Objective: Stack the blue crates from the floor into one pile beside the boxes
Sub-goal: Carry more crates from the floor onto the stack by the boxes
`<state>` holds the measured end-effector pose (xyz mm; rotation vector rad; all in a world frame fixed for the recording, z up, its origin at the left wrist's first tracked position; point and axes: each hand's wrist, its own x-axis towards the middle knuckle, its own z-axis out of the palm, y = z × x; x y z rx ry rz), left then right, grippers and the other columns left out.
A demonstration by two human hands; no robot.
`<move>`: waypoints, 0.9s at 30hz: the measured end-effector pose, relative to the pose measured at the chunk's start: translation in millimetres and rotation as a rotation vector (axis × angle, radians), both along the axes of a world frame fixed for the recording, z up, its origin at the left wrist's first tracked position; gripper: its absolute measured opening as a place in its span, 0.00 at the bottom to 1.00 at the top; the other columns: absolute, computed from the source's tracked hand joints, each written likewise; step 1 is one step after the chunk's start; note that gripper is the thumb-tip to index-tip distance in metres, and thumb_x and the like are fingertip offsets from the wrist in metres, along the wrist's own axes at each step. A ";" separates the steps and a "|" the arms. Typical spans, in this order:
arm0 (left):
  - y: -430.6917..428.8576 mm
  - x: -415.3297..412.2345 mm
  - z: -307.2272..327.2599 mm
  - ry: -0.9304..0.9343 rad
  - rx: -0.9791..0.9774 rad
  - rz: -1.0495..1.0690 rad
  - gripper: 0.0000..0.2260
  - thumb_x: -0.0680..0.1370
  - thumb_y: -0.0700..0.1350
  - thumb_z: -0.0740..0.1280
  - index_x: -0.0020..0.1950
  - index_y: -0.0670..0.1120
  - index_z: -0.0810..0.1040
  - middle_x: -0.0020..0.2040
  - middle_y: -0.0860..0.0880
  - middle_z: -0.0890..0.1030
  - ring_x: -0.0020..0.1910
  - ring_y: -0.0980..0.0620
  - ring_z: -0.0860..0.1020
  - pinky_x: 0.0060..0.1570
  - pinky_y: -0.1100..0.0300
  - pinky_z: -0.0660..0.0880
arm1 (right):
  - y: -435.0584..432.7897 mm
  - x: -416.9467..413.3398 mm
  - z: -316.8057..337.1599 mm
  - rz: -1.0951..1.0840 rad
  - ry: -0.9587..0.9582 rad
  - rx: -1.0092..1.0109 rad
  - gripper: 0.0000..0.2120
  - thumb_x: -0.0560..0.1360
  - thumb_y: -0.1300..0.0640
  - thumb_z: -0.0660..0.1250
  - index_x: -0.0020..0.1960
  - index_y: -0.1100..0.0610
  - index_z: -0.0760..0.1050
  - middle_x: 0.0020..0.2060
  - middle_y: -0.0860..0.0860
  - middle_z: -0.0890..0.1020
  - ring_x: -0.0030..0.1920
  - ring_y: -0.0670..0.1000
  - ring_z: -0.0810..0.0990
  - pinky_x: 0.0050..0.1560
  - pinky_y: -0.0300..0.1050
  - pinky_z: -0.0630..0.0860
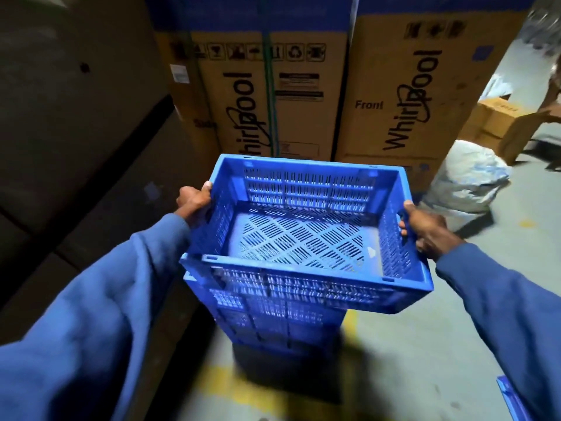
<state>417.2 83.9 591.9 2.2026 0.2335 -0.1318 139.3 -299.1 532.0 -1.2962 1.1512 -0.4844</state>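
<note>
1. Left hand [194,202] & right hand [425,229] grip crate [297,238], frame centre, over pile [273,323].
2. Step: stacking it, boxes [303,95] behind.
3. Next: square rims w/ pile, lower, let go.

A white sack [467,180] lies on the grey floor [425,344].

Blue slotted crate [303,235] — brown boxes [403,86], black lettering; floor [425,344] grey, seemingly yellow-marked.
</note>
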 end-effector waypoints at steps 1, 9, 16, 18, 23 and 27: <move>6.0 13.2 -2.2 0.006 -0.005 -0.008 0.28 0.75 0.61 0.65 0.57 0.36 0.79 0.60 0.38 0.80 0.59 0.40 0.79 0.58 0.52 0.75 | 5.9 11.8 -3.0 -0.002 0.019 0.005 0.15 0.81 0.45 0.63 0.43 0.56 0.74 0.31 0.52 0.72 0.27 0.49 0.67 0.19 0.36 0.64; 29.5 88.2 -18.1 0.065 -0.020 -0.048 0.27 0.75 0.61 0.66 0.56 0.36 0.80 0.58 0.40 0.81 0.56 0.41 0.80 0.56 0.52 0.77 | 35.5 72.8 -23.6 -0.061 0.094 0.022 0.17 0.79 0.42 0.65 0.48 0.56 0.77 0.31 0.53 0.74 0.24 0.50 0.68 0.22 0.38 0.67; 31.8 110.7 -39.2 0.104 -0.003 -0.075 0.28 0.76 0.60 0.66 0.59 0.35 0.78 0.62 0.39 0.79 0.60 0.39 0.77 0.56 0.54 0.73 | 47.0 92.6 -29.4 -0.120 0.144 0.059 0.18 0.76 0.42 0.69 0.45 0.58 0.79 0.32 0.54 0.78 0.23 0.50 0.70 0.22 0.39 0.70; 32.7 113.8 -45.3 0.111 -0.015 -0.077 0.27 0.76 0.60 0.66 0.56 0.35 0.79 0.60 0.39 0.80 0.58 0.39 0.78 0.55 0.54 0.74 | 46.8 95.0 -31.8 -0.119 0.155 0.067 0.19 0.76 0.41 0.69 0.46 0.58 0.79 0.32 0.54 0.79 0.24 0.50 0.71 0.22 0.40 0.70; 33.8 118.7 -57.3 0.138 -0.025 -0.065 0.26 0.75 0.60 0.67 0.52 0.35 0.80 0.56 0.40 0.82 0.53 0.40 0.80 0.54 0.52 0.77 | 46.6 100.1 -41.3 -0.128 0.173 0.065 0.20 0.76 0.41 0.69 0.46 0.59 0.80 0.33 0.53 0.79 0.25 0.50 0.71 0.24 0.40 0.70; 31.4 122.6 -56.9 0.158 -0.021 -0.087 0.25 0.75 0.60 0.67 0.50 0.36 0.81 0.54 0.41 0.82 0.51 0.41 0.80 0.52 0.53 0.77 | 46.9 96.2 -50.7 -0.126 0.163 0.090 0.19 0.76 0.41 0.69 0.46 0.57 0.80 0.30 0.52 0.77 0.24 0.49 0.71 0.22 0.40 0.69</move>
